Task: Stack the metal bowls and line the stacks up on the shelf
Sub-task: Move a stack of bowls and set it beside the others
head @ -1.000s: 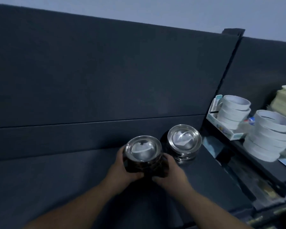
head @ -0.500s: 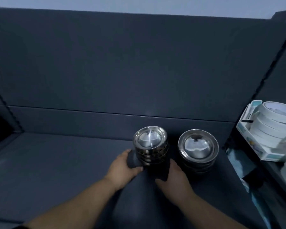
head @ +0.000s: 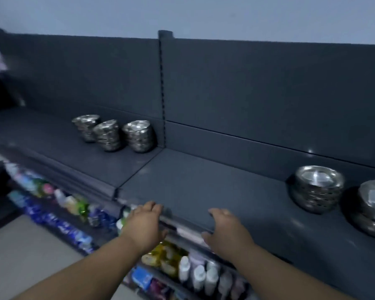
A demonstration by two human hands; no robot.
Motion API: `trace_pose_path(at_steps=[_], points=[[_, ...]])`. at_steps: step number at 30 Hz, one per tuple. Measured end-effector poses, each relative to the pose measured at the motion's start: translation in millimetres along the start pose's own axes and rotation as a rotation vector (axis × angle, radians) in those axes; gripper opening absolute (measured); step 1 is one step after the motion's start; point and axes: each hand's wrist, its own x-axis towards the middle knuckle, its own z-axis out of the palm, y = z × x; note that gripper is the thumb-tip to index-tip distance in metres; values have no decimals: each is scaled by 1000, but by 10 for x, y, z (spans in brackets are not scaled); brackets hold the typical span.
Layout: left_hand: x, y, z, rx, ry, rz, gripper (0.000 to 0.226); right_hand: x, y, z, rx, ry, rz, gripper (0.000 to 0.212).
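Note:
Two stacks of metal bowls stand at the right of the dark shelf (head: 204, 187): one stack (head: 317, 189) and a second stack (head: 373, 207) cut by the frame's right edge. Three more bowl stacks stand in a row on the left shelf section: a far one (head: 86, 127), a middle one (head: 107, 135) and a near one (head: 139, 136) beside the upright post. My left hand (head: 145, 226) and my right hand (head: 225, 230) hover empty over the shelf's front edge, fingers loosely spread, well left of the right-hand stacks.
A slotted upright post (head: 162, 87) splits the back panel into two sections. Below the shelf, a lower shelf holds several bottles and packets (head: 182, 265). More bottles (head: 52, 198) run along at the lower left above a pale floor (head: 26, 252).
Both hands have let go of the bowl stack and drawn back to the shelf's front edge. The view has swung left, showing three more stacks on the left section.

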Motion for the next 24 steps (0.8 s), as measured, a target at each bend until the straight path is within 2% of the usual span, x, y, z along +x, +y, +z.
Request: trace_pose_path(at_steps=[6,9,12,17,24], points=[[-959,-1740,-390,23,22,-269,75,-64,-1614,627,-116,-108,-227,65],[-1299,-2377,-501,4,35,-402,72,-27,-2250,835,-147,-141,-319,57],[-1424,-2826,-572,-6,48,-479,69,112,-2767,977,-121,-186,-376,58],[-1099,-3400,-684,-18,92,-534,66,736,-3363,1099,-75,-180,-447,58],[76,-4073,-837,-59,155,-533,71,2117,-3862,1198,22,-156,-468,69]])
